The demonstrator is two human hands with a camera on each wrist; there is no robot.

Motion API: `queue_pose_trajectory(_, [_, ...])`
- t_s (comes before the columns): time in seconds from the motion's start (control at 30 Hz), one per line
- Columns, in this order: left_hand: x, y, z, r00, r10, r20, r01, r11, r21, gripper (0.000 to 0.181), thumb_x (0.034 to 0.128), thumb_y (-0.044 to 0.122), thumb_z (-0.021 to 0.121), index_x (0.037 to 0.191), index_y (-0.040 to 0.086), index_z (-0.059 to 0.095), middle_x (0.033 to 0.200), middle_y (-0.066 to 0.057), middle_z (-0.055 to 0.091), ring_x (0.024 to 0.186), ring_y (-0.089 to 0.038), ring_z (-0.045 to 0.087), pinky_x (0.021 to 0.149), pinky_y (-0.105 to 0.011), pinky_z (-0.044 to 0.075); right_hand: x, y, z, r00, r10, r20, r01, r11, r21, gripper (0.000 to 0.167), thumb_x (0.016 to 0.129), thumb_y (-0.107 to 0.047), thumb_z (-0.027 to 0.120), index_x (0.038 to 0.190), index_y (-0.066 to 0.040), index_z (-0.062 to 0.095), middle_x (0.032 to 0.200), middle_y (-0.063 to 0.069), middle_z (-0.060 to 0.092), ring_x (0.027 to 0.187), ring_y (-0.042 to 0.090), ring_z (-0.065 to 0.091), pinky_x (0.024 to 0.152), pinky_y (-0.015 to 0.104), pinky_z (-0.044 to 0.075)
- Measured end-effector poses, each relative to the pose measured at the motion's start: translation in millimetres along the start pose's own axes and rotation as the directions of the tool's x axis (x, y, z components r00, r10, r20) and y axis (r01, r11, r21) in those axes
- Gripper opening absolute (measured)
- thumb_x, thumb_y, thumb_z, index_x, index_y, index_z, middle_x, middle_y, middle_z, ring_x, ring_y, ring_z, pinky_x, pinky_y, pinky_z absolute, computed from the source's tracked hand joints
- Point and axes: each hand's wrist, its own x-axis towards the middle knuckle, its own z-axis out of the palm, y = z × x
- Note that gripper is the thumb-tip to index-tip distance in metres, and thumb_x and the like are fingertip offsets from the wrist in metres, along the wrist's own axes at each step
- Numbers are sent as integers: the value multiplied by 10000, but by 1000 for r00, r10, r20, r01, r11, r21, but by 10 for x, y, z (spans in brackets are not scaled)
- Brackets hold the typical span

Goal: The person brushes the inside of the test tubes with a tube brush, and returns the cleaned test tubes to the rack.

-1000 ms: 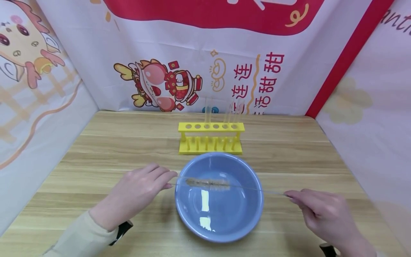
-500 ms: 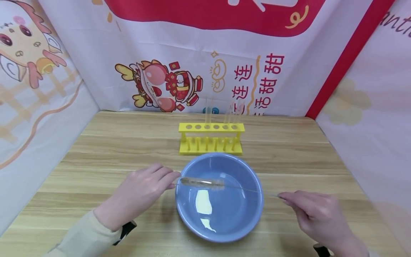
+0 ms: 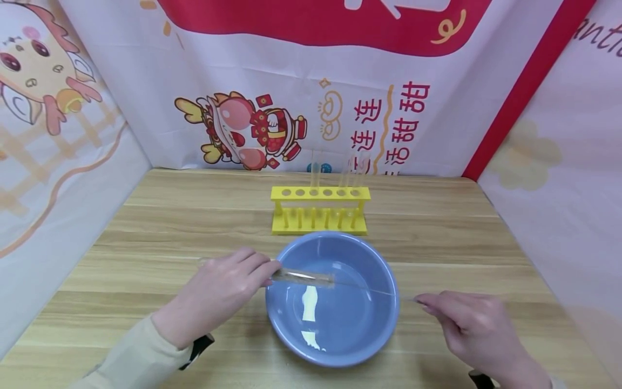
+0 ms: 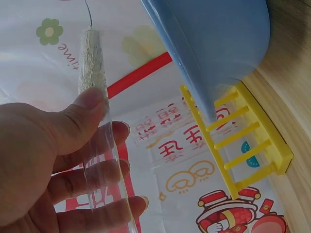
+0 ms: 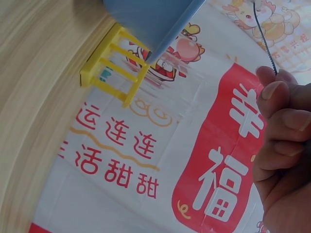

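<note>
Between thumb and fingers my left hand (image 3: pixel 225 292) holds a clear test tube (image 4: pixel 104 167) over the left rim of a blue basin (image 3: pixel 335 329). The bristles of a test tube brush (image 4: pixel 91 60) sit inside the tube's mouth end, as the left wrist view shows. My right hand (image 3: pixel 478 324), to the right of the basin, pinches the brush's thin twisted wire handle (image 5: pixel 265 41). That wire crosses above the basin from one hand to the other. Light reflects off the bottom of the basin.
Behind the basin a yellow test tube rack (image 3: pixel 319 193) stands on the wooden table (image 3: pixel 194 216), with several clear tubes (image 3: pixel 315 168) upright in it. A printed cloth (image 3: pixel 233 65) hangs at the back and both sides.
The brush bristles have gone deeper into the test tube. My right hand has shifted left with the wire, and my left hand has moved slightly right with the tube.
</note>
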Motion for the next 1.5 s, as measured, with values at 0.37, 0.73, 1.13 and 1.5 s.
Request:
queue_pose_trajectory(0.37, [60, 111, 15, 999, 38, 28, -37, 998, -49, 411, 780, 130, 851, 1160, 94, 701, 1046, -27, 709, 918, -163, 664, 733, -287, 595, 44, -48, 75, 1000, -31, 0, 31, 997, 77, 346, 1041, -244, 526, 845, -82, 760, 662, -99, 631, 518, -9, 536, 456, 111, 429])
queue_pose_trajectory(0.73, [165, 252, 45, 997, 70, 37, -68, 996, -56, 414, 786, 179, 855, 1164, 117, 698, 1042, -19, 700, 942, -155, 658, 757, -274, 586, 93, -121, 190, 998, -51, 33, 45, 986, 159, 315, 1041, -218, 529, 900, -53, 757, 625, -132, 546, 513, -56, 421, 481, 53, 364])
queue_pose_trajectory(1.13, [230, 343, 34, 993, 121, 10, -121, 993, -11, 373, 791, 157, 853, 1131, 95, 713, 997, -25, 704, 901, -142, 665, 761, -268, 584, 133, -199, 315, 995, -81, 59, 70, 983, 167, 304, 1041, -214, 521, 911, -56, 746, 731, -47, 691, 606, 40, 655, 516, 178, 529])
queue_pose_trajectory(1.5, [230, 357, 11, 993, 120, 20, -120, 993, -9, 382, 786, 163, 857, 1136, 97, 718, 1010, -30, 706, 906, -148, 667, 773, -280, 583, 187, -278, 367, 993, -89, 75, 73, 979, 189, 294, 1043, -199, 518, 938, -34, 738, 740, -14, 703, 594, 64, 661, 507, 165, 520])
